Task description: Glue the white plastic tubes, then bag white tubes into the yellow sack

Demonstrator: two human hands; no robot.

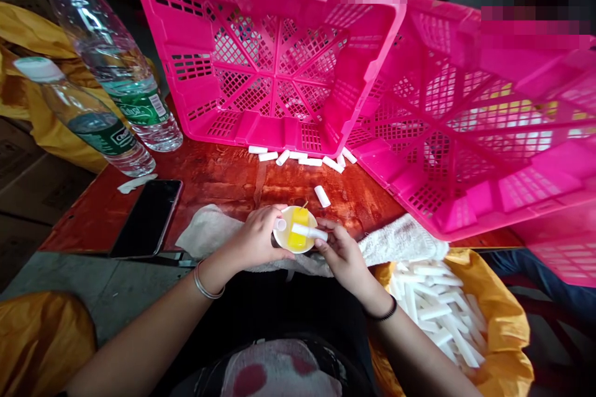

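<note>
Near the table's front edge, my left hand curls round the side of a small whitish bowl. A short white tube shows its open end at those fingers; whether they grip it is hard to tell. Inside the bowl lies a bright yellow block, perhaps a sponge, with a thin stick-like piece by its top. From the right, my right hand pinches a white plastic tube, held sideways over the bowl and in front of the yellow block. Another short white tube lies on the table just behind.
Two pink crates rest tilted behind, with several white tubes along the nearer edge. Water bottles and a phone are at left. A white towel lines the front edge. An orange sack holds white tubes.
</note>
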